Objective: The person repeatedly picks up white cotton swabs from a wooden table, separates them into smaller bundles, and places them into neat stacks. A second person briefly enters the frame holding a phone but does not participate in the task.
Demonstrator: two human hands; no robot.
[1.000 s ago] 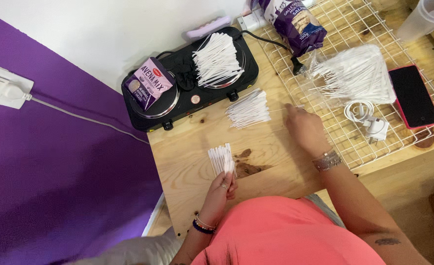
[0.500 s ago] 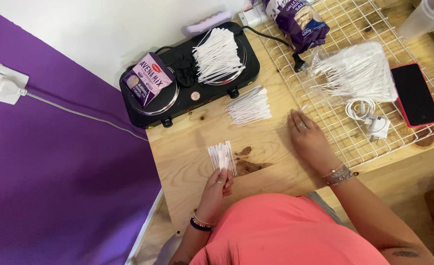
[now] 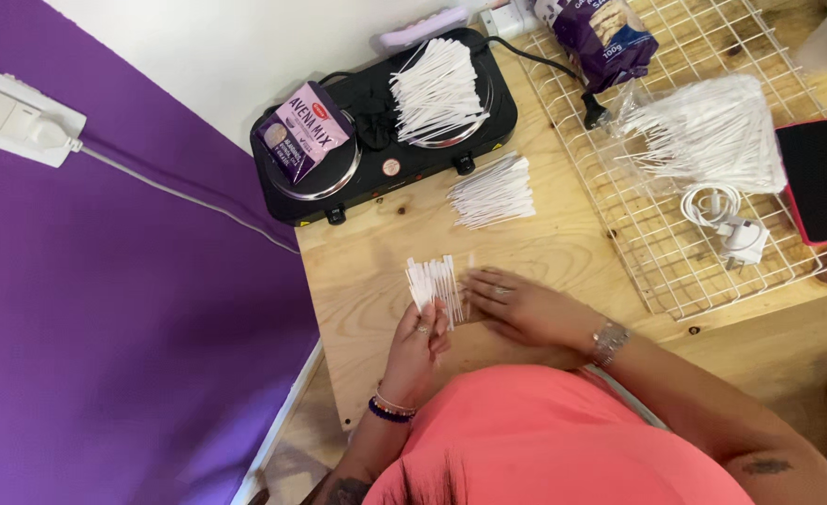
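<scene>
I see white paper strips (image 3: 435, 278) against a pale wooden table (image 3: 563, 248) with brown knots. My shirt (image 3: 563, 440) is coral pink. The wall (image 3: 105, 327) is purple below and white above, with a white socket (image 3: 16, 117). The hotplate (image 3: 385, 140) is black, carrying a lilac carton (image 3: 303, 131). The wire rack (image 3: 675, 234) is white, the phone (image 3: 820, 182) black with a red edge, the charger (image 3: 727, 220) white, the snack bag (image 3: 601, 37) dark purple.

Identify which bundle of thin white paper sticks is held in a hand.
The small bundle of white sticks on the bare wood, gripped by the left hand. The other three bundles lie untouched on the black hotplate, beside it, and on the wire rack.
</scene>
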